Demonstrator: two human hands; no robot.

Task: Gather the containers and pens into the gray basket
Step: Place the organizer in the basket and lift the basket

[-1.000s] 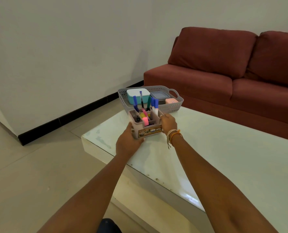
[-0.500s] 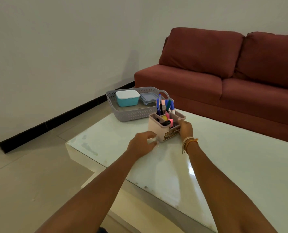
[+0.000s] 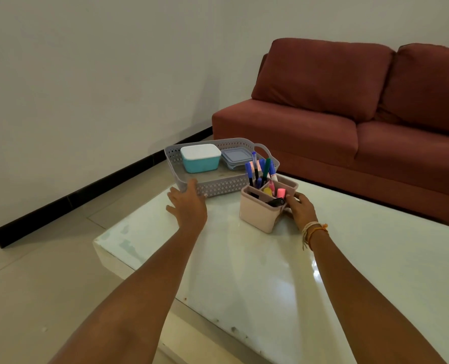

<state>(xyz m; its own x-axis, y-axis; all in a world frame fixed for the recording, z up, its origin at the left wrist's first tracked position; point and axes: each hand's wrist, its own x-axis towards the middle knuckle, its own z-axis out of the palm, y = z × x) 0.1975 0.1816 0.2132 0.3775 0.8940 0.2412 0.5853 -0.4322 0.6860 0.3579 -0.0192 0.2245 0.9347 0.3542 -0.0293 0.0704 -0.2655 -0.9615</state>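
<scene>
Step in hand: I judge this to be making ready to set the pen holder [image 3: 264, 206] into the gray basket [image 3: 219, 183], one hand on each.

Left grip: my left hand [image 3: 189, 206] is spread wide and flat, fingertips touching the basket's near wall at its left corner; it holds nothing.

Right grip: my right hand [image 3: 299, 208] is curled narrow against the holder's right side. I cannot tell how firmly it grips, since the fingers are hidden behind the holder.

Pen holder: a pink divided box, upright on the white worktop [image 3: 283, 279], just at 9 o'clock of my right hand and at 3 o'clock of my left, apart from it.

Pens: several blue ones and a green one stand upright in the holder's far compartment [image 3: 260, 169]; short pink and yellow pieces sit in the near one.

Basket: at 12 o'clock of my left hand, close to 11 o'clock of the holder. A teal box with a white lid [image 3: 201, 157] sits inside on the left, a flat blue-gray lidded box [image 3: 235, 158] at its 3 o'clock.

Free room: the basket's near half looks bare.

Doing it well: steady the basket with my left hand, get a second hold on the holder, keep it level so the tall pens stay in, and lower it into that bare part.
</scene>
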